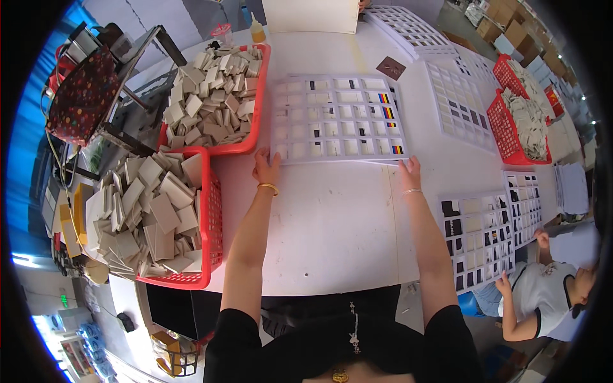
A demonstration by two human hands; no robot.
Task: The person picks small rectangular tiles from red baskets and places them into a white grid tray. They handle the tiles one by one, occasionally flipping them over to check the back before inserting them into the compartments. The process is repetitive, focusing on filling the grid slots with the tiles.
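Observation:
A white compartment tray [329,142] lies before me on the table, with small dark pieces in some cells and striped coloured pieces in its right column. My left hand [266,167] is closed at the tray's near left corner. At the near right corner, my right hand [410,173] grips the edge between thumb and fingers. Part of another tray's edge shows beneath this one on the right. The undersides of the fingers are hidden.
Left of the tray stand two red baskets [260,105] heaped with flat off-white tiles [165,214]. A brown square piece [391,67] lies past the tray. More white grid trays [461,102] and red baskets [504,131] are on the right, where a co-worker [543,290] handles a tray [479,239].

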